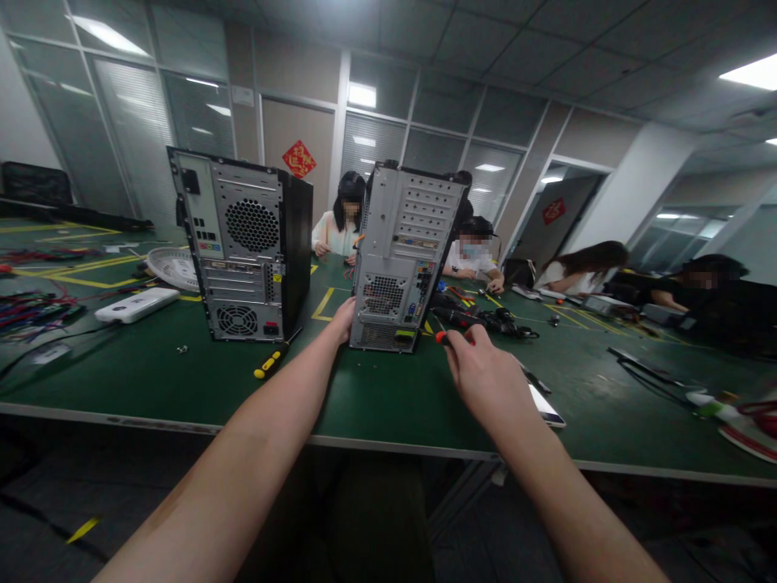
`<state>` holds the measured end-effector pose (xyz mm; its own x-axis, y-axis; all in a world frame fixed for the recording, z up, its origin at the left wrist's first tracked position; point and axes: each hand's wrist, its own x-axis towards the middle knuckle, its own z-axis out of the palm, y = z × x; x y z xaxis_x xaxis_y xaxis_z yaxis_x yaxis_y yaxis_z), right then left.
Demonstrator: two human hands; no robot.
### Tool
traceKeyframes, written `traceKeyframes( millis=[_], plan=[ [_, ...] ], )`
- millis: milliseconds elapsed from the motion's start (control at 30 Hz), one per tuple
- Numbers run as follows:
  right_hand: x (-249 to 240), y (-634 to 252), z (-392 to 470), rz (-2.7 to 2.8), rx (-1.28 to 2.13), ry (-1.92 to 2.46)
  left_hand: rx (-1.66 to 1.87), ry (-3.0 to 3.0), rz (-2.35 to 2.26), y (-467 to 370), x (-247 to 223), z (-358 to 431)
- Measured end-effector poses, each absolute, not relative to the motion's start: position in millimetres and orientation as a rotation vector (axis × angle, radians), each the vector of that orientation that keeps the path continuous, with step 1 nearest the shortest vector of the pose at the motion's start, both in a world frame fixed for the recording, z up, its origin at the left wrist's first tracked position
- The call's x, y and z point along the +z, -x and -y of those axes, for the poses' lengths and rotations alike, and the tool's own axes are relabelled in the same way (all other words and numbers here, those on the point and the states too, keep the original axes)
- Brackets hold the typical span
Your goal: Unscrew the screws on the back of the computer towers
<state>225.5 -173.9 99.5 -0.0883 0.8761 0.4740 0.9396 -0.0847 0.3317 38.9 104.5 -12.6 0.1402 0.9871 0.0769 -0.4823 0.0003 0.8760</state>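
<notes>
Silver PC case [382,243] stood upright mid-bench, set back from the near edge, rear ports facing the camera. Left hand [346,318] was at its lower left side; fingers partly hidden, couldn't tell wide or narrow. Right hand [489,372] gripped a red-handled screwdriver [443,337], shaft near the case's lower right. Progress: case upright, tool in hand, rear panel and slot covers in place; screws removed or remaining, inside work: couldn't tell. Edges: bench [376,417] had room between case and near edge. Left side looked tighter, with black PC case [297,243] and yellow screwdriver [270,364]; right side had black cables [510,325] behind and phone [546,406] by the near edge.
</notes>
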Motion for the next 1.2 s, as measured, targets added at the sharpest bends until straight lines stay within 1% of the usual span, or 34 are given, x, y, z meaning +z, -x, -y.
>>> traceKeyframes(
  millis=[100,233,400,600,733,1033,1200],
  plan=[
    [92.9,-222.8,174.6,1.966,-0.882,2.079,1.281,-0.935,-0.707,-39.4,-10.7,-102.0],
    [84.3,-219.5,173.8,1.833,-0.844,2.096,1.319,-0.92,-0.73,-39.9,-9.3,-100.7],
    [74.5,-217.5,173.3,1.694,-0.693,2.082,1.317,-0.901,-0.736,-39.7,-8.8,-100.1],
    [67.1,-222.6,179.1,1.76,-0.633,1.869,1.322,-0.913,-0.743,-38.7,-6.5,-96.6],
    [68.0,-226.1,181.1,1.86,-0.607,1.887,1.332,-0.91,-0.738,-38.9,-5.3,-95.1],
    [66.4,-227.0,175.9,1.745,-0.665,1.975,1.334,-0.872,-0.751,-40.2,-5.3,-95.4],
    [56.2,-233.4,173.8,1.675,-0.57,1.904,1.326,-0.865,-0.743,-40.2,-5.2,-94.0]
  ],
)
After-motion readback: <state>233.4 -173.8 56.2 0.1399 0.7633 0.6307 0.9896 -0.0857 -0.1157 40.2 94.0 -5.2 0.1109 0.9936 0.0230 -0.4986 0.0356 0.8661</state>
